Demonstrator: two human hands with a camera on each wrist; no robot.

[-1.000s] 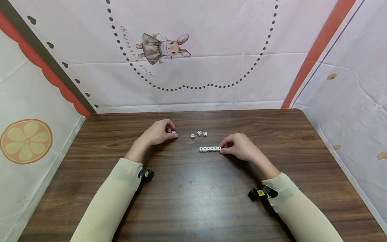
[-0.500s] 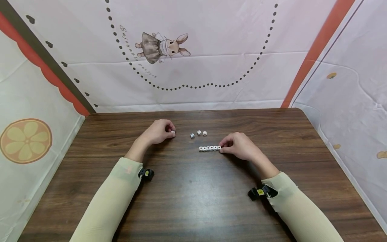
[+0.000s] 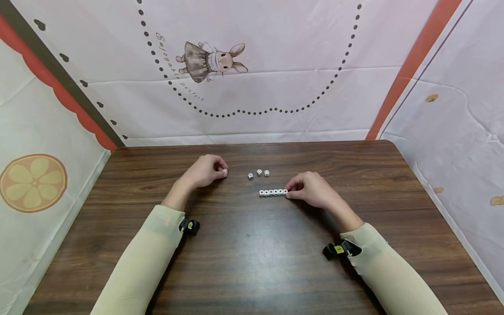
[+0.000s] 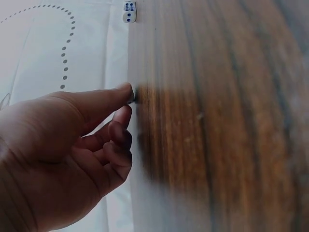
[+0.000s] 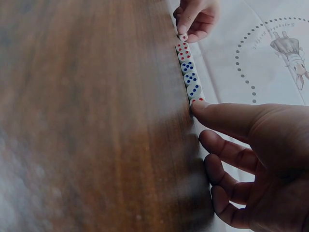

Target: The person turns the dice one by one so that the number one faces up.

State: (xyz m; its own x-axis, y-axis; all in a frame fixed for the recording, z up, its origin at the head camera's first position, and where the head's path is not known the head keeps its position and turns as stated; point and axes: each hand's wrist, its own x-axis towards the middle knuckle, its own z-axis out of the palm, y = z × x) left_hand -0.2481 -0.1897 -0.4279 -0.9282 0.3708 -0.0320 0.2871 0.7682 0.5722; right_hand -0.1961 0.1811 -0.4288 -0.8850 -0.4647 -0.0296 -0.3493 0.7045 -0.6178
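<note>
My left hand pinches a white die between thumb and fingers, near the far side of the table. That die is mostly hidden behind the thumb in the left wrist view, while one red-dotted face shows in the right wrist view. Several white dice stand in a straight, touching row at the middle. My right hand holds the row's right-end die with thumb and forefinger. The thumb partly covers it in the right wrist view. Blue and red dots mark the row's sides.
Three loose dice, one a bit apart on the left and two close together, lie behind the row, between my hands. The brown wood-grain table reaches a printed cloth wall at its far edge.
My left thumb has drawn back slightly to the left, and the die in that hand has shifted and turned a little. The right hand and the row stay still.
</note>
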